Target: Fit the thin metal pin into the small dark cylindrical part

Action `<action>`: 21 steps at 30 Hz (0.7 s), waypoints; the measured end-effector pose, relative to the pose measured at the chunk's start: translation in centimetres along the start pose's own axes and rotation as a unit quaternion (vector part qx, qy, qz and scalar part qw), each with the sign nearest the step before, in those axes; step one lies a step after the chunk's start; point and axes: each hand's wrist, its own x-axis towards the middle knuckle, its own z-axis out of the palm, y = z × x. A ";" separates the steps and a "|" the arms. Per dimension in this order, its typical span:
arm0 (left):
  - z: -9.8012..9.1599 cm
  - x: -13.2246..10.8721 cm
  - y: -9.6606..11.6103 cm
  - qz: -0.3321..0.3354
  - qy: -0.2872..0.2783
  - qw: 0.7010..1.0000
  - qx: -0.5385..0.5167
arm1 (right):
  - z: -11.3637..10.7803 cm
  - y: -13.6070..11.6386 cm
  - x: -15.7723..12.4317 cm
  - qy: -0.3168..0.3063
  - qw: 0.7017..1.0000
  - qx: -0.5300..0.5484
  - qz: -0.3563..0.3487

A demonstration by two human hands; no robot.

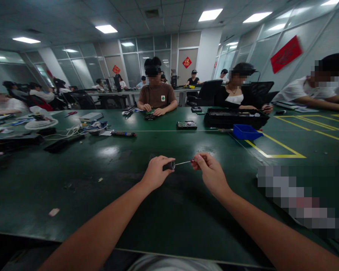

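Note:
Both my arms reach out over a dark green table [169,222]. My left hand [156,172] is closed round the dark handle of a small screwdriver [171,165]. The thin metal shaft [183,163] points right, level with the table. My right hand [210,171] pinches the shaft's tip between thumb and fingers. Both hands hover a little above the table top, close together.
A blue bin [245,132] and a black tray [235,117] stand at the right, by yellow floor-tape lines [274,155]. A hard drive [187,125] lies mid-table. Cables and tools [73,131] clutter the left. People sit across and along both sides. A paper scrap [54,212] lies near left.

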 end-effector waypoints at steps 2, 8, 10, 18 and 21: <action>-0.1 0.0 0.2 -0.005 0.001 1.000 -0.007 | 0.0 0.0 0.0 -0.007 1.000 -0.006 0.004; -0.2 0.0 0.2 0.005 0.006 1.000 -0.022 | 0.1 0.2 0.1 -0.040 0.999 -0.010 0.009; -0.2 0.1 0.2 0.003 0.014 1.000 -0.022 | 0.1 0.1 0.0 -0.032 0.999 -0.019 -0.001; 0.1 0.1 -0.1 0.011 0.020 1.000 -0.008 | 0.2 0.1 -0.1 -0.042 0.998 -0.036 0.000; 0.1 0.2 -0.2 0.013 0.025 1.000 -0.002 | 0.3 0.2 -0.2 -0.039 0.998 -0.042 -0.004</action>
